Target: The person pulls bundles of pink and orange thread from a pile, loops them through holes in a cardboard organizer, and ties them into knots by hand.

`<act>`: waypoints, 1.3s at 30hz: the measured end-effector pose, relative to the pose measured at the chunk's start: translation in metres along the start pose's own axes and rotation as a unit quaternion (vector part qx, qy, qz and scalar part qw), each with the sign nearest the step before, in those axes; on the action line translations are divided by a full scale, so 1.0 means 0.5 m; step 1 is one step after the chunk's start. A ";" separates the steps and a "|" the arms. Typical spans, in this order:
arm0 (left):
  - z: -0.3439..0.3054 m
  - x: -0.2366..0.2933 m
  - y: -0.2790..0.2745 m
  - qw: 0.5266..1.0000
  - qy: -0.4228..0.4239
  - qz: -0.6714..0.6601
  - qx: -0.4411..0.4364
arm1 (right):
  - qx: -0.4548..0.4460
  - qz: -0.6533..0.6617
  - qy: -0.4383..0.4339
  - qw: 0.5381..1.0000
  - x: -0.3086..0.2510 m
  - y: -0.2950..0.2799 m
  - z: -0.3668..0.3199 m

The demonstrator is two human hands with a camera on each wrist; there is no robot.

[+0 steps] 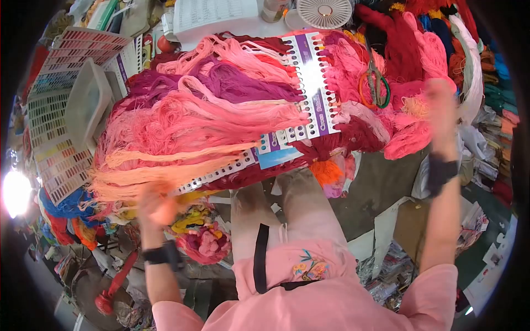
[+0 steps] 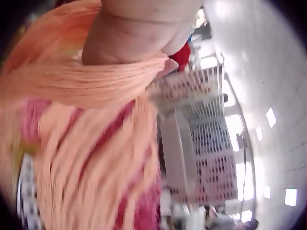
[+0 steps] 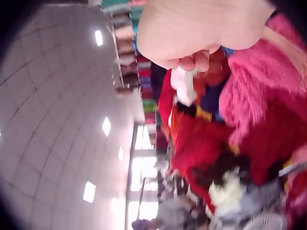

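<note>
My left hand [image 1: 157,203] grips a bundle of peach embroidery thread [image 2: 84,86], its strands passing under the fingers in the left wrist view. More peach strands [image 1: 179,157] hang from a white punched thread card [image 1: 312,74] at the front of the pile. Pink skeins [image 1: 237,116] and purple skeins [image 1: 237,83] lie behind them. Blurred in the head view, my right hand [image 1: 443,110] is over the right side, beside a bright pink skein [image 1: 428,49]. Its fingers [image 3: 199,61] bend inward near something white; I cannot tell whether they hold it.
Scissors [image 1: 375,83] with green and orange handles lie on the pink thread. Colour charts [image 1: 55,118] and a clear plastic bin [image 1: 88,105] stand at the left. Printed sheets [image 1: 215,15] and a round ribbed lid [image 1: 324,12] are at the back. A white skein [image 1: 469,66] lies far right.
</note>
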State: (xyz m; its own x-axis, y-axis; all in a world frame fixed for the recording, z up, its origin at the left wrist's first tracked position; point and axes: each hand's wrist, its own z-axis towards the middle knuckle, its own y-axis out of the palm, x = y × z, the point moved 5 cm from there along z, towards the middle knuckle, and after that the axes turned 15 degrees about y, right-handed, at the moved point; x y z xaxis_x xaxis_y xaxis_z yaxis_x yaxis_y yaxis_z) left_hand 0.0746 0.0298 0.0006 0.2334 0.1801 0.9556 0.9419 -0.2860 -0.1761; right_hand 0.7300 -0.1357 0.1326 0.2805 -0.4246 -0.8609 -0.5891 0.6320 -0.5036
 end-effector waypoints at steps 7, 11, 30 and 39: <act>-0.002 0.055 0.551 0.908 -0.316 -0.239 -0.133 | -0.168 -0.008 0.016 0.986 0.057 0.480 -0.255; 0.026 0.019 0.626 0.962 -0.210 -0.082 -0.151 | -0.108 -0.120 -0.096 0.982 0.076 0.501 -0.272; 0.027 0.005 0.590 0.957 -0.202 -0.158 -0.137 | -0.197 -0.003 -0.051 0.979 0.077 0.505 -0.280; 0.028 0.011 0.548 0.947 -0.247 -0.178 -0.105 | -0.197 -0.024 -0.081 0.977 0.074 0.508 -0.288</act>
State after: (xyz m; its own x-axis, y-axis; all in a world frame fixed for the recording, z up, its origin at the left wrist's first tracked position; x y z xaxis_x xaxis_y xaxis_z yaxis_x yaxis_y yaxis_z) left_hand 0.3372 -0.0341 -0.0459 0.0434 0.7034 0.7094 0.9251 -0.2965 0.2373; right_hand 0.4816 -0.0844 -0.0166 0.4128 -0.3199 -0.8528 -0.8089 0.3017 -0.5047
